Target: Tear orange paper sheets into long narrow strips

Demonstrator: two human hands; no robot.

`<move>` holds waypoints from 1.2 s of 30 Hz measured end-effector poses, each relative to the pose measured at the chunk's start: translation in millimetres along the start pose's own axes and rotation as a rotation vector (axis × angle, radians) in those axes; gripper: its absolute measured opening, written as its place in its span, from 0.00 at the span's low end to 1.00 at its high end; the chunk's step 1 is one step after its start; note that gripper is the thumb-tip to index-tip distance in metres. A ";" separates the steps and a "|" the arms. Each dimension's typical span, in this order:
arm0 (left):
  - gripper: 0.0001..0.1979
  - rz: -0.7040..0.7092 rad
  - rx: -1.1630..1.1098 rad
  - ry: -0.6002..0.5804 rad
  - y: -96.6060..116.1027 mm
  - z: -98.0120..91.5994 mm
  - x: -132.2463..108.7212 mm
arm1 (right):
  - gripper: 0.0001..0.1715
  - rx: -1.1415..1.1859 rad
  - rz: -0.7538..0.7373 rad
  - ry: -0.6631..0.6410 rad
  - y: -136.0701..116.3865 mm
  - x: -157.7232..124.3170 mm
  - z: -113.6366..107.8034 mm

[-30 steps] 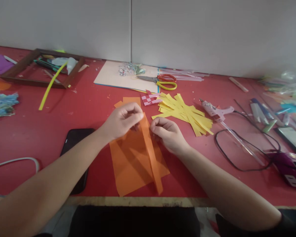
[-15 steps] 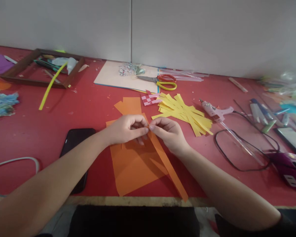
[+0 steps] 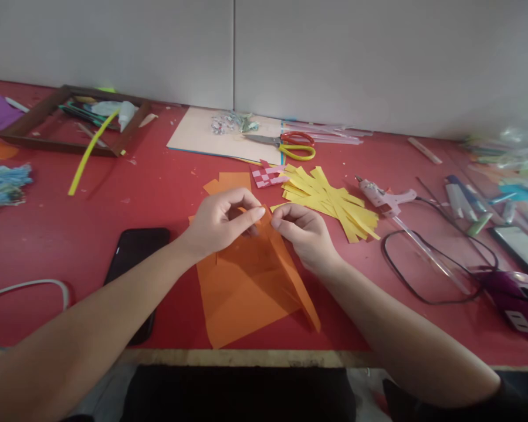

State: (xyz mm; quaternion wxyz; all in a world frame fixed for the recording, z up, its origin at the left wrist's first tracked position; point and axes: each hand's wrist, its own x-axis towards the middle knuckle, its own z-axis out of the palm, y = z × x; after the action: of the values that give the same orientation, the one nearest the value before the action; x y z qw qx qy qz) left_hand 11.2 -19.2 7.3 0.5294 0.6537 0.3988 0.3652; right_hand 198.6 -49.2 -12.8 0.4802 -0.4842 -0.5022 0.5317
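An orange paper strip (image 3: 295, 278) slants from my fingertips down toward the table's front edge. My left hand (image 3: 226, 223) pinches its upper end between thumb and forefinger. At the strip's right edge, just beside the left fingertips, my right hand (image 3: 305, 234) is closed in a pinch, its other fingers curled. Beneath both hands lies a larger orange paper sheet (image 3: 237, 310), partly covered by the strip and the left hand. Another orange paper piece (image 3: 235, 183) shows behind the left hand. Yellow paper strips (image 3: 325, 199) lie heaped beyond the right hand, beside a pink checkered woven paper piece (image 3: 266, 176).
Scissors (image 3: 290, 145) rest on pale sheets (image 3: 193, 132) at the back. A pink glue gun (image 3: 387, 199) with a looped cord lies right, near a purple power block (image 3: 513, 299). A black phone (image 3: 136, 258) sits under my left forearm. A brown frame (image 3: 30, 138) stands back left.
My left hand has risen slightly and the fingertips of both hands have parted a little. The strip's lower end has swung up and left, away from the table edge.
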 end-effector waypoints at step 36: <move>0.16 -0.192 -0.343 0.480 -5.6 -9.3 17.1 | 0.02 0.069 0.095 -0.037 10.0 0.4 -1.4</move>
State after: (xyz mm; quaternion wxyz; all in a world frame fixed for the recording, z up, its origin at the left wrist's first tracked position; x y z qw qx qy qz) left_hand 9.2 0.7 4.4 0.5549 0.4091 0.5048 0.5195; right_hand 199.7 -49.1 -22.8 0.4616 -0.4806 -0.4688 0.5798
